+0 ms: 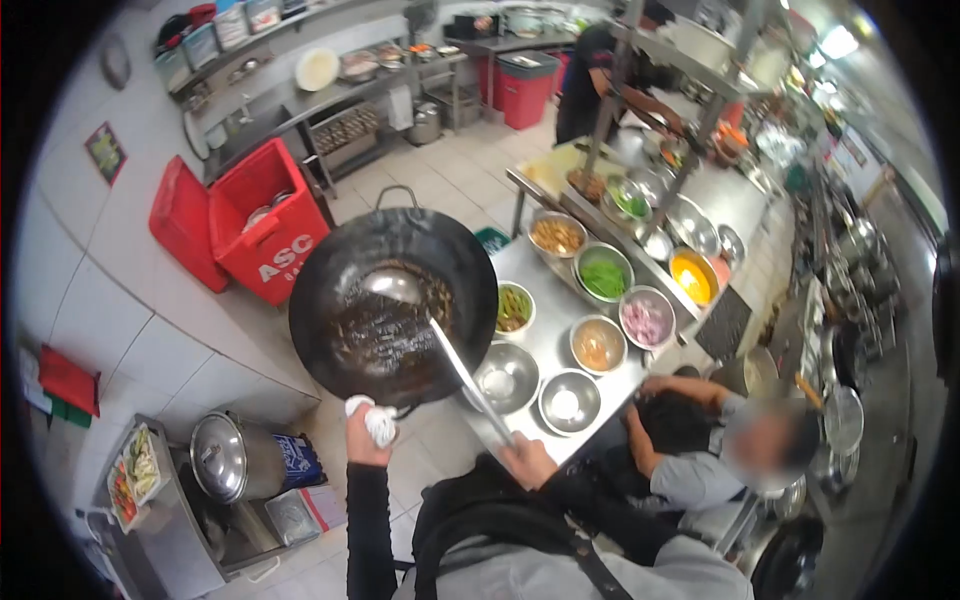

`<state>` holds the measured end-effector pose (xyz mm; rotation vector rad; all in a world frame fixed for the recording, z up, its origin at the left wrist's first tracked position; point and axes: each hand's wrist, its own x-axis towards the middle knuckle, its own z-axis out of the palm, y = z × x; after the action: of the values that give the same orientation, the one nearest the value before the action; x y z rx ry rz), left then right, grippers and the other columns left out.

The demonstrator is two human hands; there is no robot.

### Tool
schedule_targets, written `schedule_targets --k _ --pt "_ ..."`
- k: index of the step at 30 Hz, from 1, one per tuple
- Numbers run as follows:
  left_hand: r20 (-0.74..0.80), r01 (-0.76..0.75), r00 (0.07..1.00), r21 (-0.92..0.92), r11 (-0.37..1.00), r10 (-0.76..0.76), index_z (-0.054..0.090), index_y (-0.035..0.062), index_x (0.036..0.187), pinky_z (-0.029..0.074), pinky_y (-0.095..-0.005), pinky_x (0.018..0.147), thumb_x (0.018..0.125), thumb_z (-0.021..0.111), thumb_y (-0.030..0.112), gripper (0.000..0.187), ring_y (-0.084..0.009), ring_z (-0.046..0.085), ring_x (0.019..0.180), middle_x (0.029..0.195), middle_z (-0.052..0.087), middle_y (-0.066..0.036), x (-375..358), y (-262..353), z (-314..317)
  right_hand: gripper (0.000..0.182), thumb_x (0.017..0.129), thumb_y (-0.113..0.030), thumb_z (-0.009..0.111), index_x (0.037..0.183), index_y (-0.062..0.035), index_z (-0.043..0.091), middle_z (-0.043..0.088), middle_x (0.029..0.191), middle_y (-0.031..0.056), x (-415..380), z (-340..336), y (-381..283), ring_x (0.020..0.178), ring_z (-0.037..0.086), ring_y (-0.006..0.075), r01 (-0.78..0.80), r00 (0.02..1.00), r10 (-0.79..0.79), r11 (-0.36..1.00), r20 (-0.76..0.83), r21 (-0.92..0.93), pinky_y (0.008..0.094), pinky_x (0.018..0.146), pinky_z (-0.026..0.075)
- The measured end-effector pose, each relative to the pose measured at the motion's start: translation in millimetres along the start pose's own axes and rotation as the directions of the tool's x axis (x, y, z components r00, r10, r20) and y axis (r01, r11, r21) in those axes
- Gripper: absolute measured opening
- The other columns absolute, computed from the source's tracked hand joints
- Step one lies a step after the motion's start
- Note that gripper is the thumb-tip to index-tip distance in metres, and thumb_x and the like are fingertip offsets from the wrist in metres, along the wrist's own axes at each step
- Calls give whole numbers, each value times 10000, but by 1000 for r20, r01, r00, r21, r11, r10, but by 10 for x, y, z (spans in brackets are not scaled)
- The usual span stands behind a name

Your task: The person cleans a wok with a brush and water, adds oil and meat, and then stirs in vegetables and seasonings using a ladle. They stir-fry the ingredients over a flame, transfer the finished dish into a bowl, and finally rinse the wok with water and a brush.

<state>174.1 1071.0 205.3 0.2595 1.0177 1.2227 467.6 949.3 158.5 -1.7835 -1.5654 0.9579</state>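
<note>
A big black wok point(325, 270) hangs tilted over the floor beside the steel table, its inside coated with dark sauce and bits of food. My left hand point(369, 440) is closed at its near rim, around a bunched white cloth point(382, 425); the cloth and fingers hide the grip on the wok. My right hand point(527, 462) is wrapped round the long handle of a metal ladle point(465, 375). The ladle's bowl rests inside the wok, among the sauce. Right of the wok stand two shiny metal bowls point(570, 403).
On the steel table point(545, 300) stand several bowls, with green vegetables point(603, 278) and chopped onion point(646, 318) among them. A seated person point(690, 455) is close at my right; another stands beyond the table. A red cooler point(265, 225) and lidded pot point(220, 458) stand left.
</note>
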Motion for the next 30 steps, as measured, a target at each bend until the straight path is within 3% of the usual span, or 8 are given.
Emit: schedule_targets --k 4,7,9,14,19,20,25,30 --pt "-147 20 989 -21 1000 -23 551 121 762 472 -329 457 863 550 157 107 -165 581 556 652 538 -33 -668 160 -383 372 910 -266 717 781 28 528 540 510 187 -176 270 -415 434 564 263 233 972 -236 970 25 75 400 451 426" --pt "-321 -2 947 -46 999 -12 586 117 805 484 -307 441 851 570 154 61 -139 606 560 687 609 -50 -1211 155 -625 279 896 -194 702 797 0 529 574 550 194 -222 344 -683 478 605 340 115 944 -175 969 280 218 430 464 445" --pt "-226 -154 964 -30 988 143 616 59 821 505 -281 499 874 554 49 82 -112 614 601 727 625 -41 -1569 13 -1058 287 904 -151 708 761 -15 500 517 482 129 -195 523 -578 394 526 204 175 892 -273 943 360 283 365 415 386" --pt "-722 -257 681 -78 963 123 669 -58 854 482 -350 520 809 655 99 163 -181 651 605 722 648 -87 -2426 -116 -1355 245 890 -155 708 787 17 567 576 572 51 9 658 -779 501 521 86 321 762 -386 922 520 214 303 448 406" --pt "-855 -548 516 -284 787 51 658 -82 945 491 -370 538 803 657 50 194 -223 668 649 787 658 -115 -3374 -653 -2056 260 866 -115 731 726 -48 523 482 582 -11 19 1176 -1477 453 373 71 613 448 -560 760 696 217 264 419 305" --pt "-874 -598 483 -288 748 49 656 -83 949 493 -371 541 804 655 44 193 -224 669 653 794 659 -116 -3560 -796 -2200 302 868 -92 726 704 -70 473 491 576 -4 -264 1272 -1898 435 405 66 191 509 -207 974 836 125 255 398 317" --pt "-966 -808 257 -226 544 -20 672 -88 872 503 -364 555 793 657 36 148 -223 681 657 770 675 -114 -4410 -1143 -2736 289 850 -129 755 729 -61 502 476 563 -22 -752 2482 -2781 444 437 63 614 66 -318 760 946 212 263 408 336" --pt "-972 -935 -21 -63 348 -234 670 -72 808 489 -368 535 790 658 68 142 -208 664 614 738 660 -105 -5170 -1512 -2989 302 879 -147 744 733 -65 493 459 536 -12 -1856 3664 -3028 405 395 72 456 -347 -121 845 930 280 264 381 305"
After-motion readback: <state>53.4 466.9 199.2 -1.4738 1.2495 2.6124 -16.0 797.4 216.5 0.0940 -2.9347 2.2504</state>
